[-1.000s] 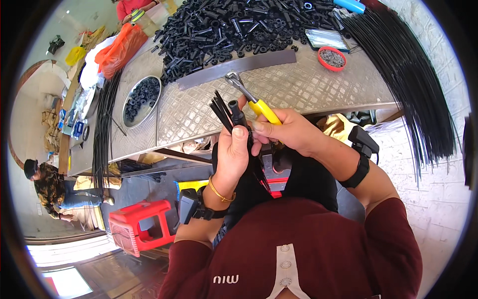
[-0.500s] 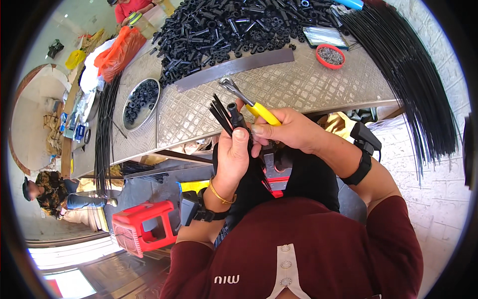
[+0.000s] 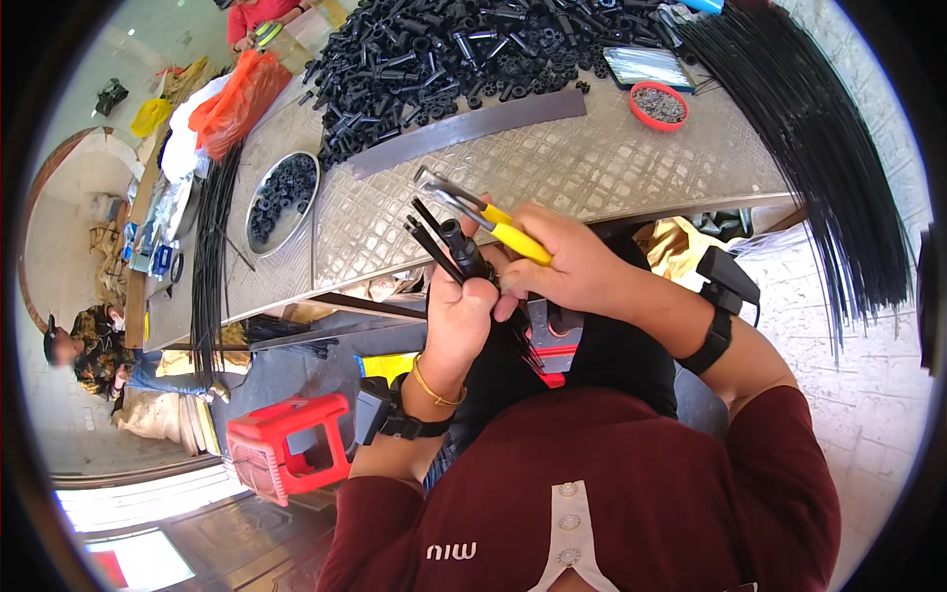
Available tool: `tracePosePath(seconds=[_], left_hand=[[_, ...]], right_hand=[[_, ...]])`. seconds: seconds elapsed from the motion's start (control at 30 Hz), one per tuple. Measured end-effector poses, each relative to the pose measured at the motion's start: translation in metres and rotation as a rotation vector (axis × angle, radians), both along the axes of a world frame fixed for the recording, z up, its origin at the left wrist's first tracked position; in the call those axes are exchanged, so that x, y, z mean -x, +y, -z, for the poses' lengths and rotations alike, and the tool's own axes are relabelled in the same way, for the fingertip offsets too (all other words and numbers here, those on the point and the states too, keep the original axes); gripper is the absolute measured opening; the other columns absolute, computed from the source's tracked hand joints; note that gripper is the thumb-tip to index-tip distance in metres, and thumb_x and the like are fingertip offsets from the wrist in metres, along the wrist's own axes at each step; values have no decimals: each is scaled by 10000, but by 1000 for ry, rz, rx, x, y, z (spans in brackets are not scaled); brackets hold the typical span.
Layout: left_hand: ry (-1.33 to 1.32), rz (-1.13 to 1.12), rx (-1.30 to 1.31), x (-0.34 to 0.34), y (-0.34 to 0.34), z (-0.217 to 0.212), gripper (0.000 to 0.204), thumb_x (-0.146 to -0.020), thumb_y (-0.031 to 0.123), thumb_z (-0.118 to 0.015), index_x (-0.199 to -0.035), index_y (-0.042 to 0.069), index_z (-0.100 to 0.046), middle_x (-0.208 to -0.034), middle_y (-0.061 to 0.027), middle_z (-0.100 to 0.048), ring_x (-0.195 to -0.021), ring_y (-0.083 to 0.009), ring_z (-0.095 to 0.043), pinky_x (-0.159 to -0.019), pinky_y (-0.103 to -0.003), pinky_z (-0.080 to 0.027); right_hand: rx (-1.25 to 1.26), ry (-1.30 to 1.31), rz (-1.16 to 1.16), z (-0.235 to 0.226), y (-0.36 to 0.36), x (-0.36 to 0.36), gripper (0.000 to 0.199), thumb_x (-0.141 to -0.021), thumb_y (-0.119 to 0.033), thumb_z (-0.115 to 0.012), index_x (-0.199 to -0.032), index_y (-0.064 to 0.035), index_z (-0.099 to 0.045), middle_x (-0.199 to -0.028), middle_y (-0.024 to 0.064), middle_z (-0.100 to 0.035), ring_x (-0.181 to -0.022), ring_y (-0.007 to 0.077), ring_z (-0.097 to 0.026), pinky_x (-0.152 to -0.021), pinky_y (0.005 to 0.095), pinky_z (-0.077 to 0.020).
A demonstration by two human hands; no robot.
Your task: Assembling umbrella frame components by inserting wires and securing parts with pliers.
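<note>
1. The left hand (image 3: 462, 318) is closed around a bunch of thin black rods (image 3: 429, 237), with a black plastic sleeve (image 3: 462, 247) standing among them, all held up just in front of the table edge (image 3: 552, 222), rod tips pointing up and away.
2. The right hand (image 3: 570, 266) is wrapped tight round the yellow-handled pliers (image 3: 473, 205), whose metal nose lies above the rod tips; I cannot tell whether it touches them.
3. To my eye this is the fitting step: rods gathered, sleeve on, the tool brought in to press or pinch. The next move would call for a steady left grip and the nose lined up squarely on the sleeve (a slip would splay the rods).
4. Against half a second ago, little differs: both hands sit in much the same place, pliers at nearly the same angle.
5. Beyond them, the heap of black plastic parts (image 3: 444, 49), the round metal dish (image 3: 281, 192) and the red bowl (image 3: 659, 105) lie on the table.
</note>
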State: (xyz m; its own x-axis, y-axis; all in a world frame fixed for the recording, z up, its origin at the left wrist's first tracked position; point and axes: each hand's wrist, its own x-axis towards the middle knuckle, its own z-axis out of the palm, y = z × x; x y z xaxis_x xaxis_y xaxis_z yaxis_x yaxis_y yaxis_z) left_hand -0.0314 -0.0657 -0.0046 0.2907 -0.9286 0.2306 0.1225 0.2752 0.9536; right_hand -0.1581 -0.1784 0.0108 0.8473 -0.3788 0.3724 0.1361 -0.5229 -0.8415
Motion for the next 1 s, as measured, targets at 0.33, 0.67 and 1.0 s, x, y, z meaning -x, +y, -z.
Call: tracePosePath(seconds=[0.33, 0.67, 1.0], left_hand=[[176, 9, 6, -12, 27, -2, 686, -581, 203, -866, -1109, 23, -468, -731, -21, -527, -591, -92, -484, -530, -201, -395], [16, -57, -48, -10, 31, -7, 570, -571, 150, -875, -976, 44, -487, -878, -26, -537, -816, -88, -514, -735, -224, -433], [-31, -64, 4, -10, 28, -8, 546, -606, 66, -841, -994, 37, -459, -892, -40, -536, -818, -101, -538, -725, -232, -456]], right_hand=[[630, 370, -38, -46, -11, 67, 171, -736, -141, -650, -855, -50, -567, -876, 88, -525, -821, 280, -562, -684, 379, -472], [694, 484, -89, -45, 4, 63, 261, -692, -124, -666, -920, -27, -584, -930, 103, -539, -901, 264, -551, -760, 357, -450], [774, 360, 21, -38, 3, 54, 364, -680, -59, -625, -1040, -11, -593, -1176, 175, -507, -1102, 312, -473, -887, 396, -364]])
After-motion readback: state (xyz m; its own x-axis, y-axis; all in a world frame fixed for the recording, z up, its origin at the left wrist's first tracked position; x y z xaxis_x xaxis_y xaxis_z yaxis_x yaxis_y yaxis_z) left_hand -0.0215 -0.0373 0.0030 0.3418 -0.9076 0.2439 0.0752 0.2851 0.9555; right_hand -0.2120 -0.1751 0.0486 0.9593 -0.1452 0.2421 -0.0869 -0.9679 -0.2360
